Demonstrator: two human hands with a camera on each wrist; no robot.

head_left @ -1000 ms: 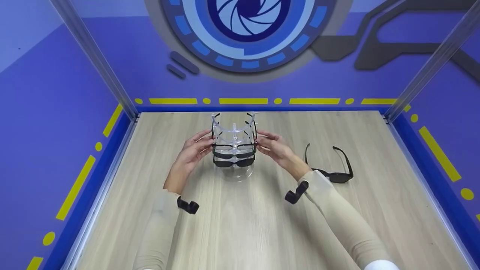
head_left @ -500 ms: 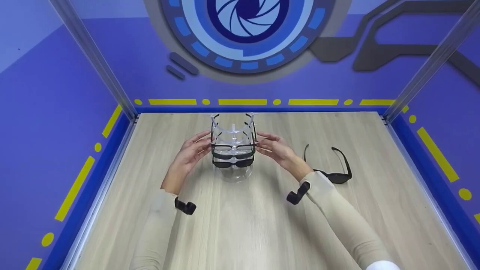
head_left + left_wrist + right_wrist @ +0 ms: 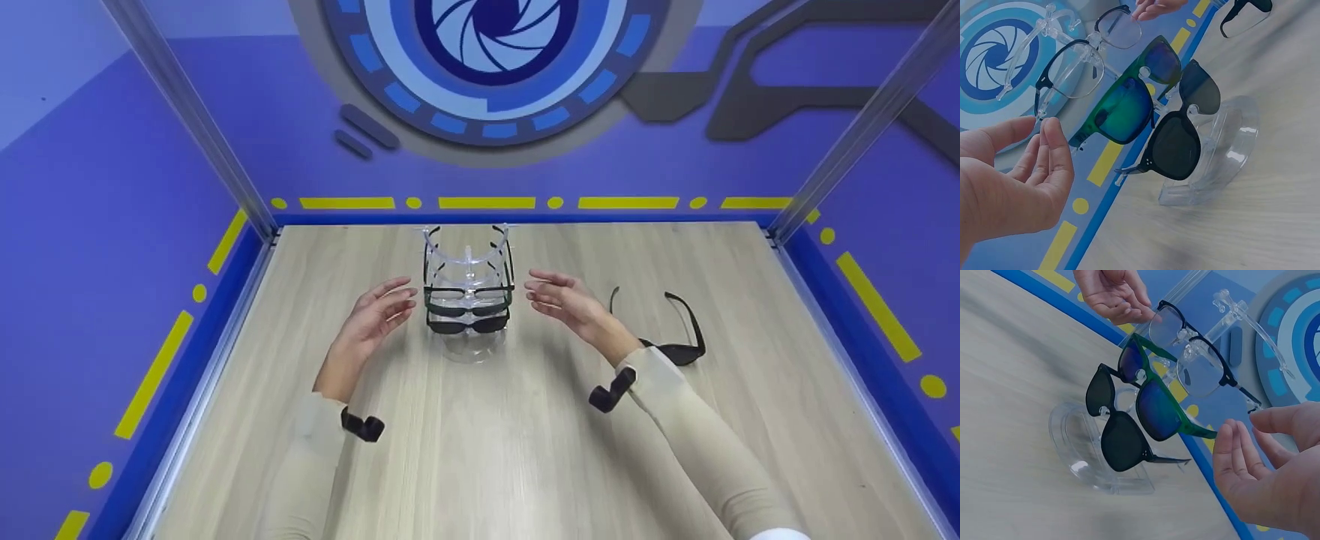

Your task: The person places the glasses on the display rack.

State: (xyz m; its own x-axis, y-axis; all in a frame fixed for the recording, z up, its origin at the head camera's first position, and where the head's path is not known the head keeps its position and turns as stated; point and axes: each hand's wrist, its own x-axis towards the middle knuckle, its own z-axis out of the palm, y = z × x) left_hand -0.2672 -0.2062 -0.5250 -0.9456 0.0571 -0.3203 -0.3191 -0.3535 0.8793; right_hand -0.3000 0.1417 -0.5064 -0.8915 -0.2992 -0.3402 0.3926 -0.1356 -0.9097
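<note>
A clear plastic eyewear stand (image 3: 472, 351) rises at the table's middle, bearing three pairs. Uppermost are dark-rimmed clear glasses (image 3: 1228, 377), under them green-framed sunglasses (image 3: 1124, 110) with blue-green mirrored lenses, and lowest black sunglasses (image 3: 1176, 147). In the head view my left hand (image 3: 369, 319) hovers just left of the stand and my right hand (image 3: 574, 306) just right of it. Both have loosely bent fingers and hold nothing. A gap separates each hand from the glasses there. The stand's top tier carries no eyewear.
Another pair of black sunglasses (image 3: 681, 354) lies on the wooden table (image 3: 480, 465) with temples unfolded, partly behind my right forearm. Blue panels with metal posts (image 3: 202, 127) enclose the back and sides.
Both hands have let go of the clear glasses' sides and drawn outward, away from the stand. The glasses remain on their tier.
</note>
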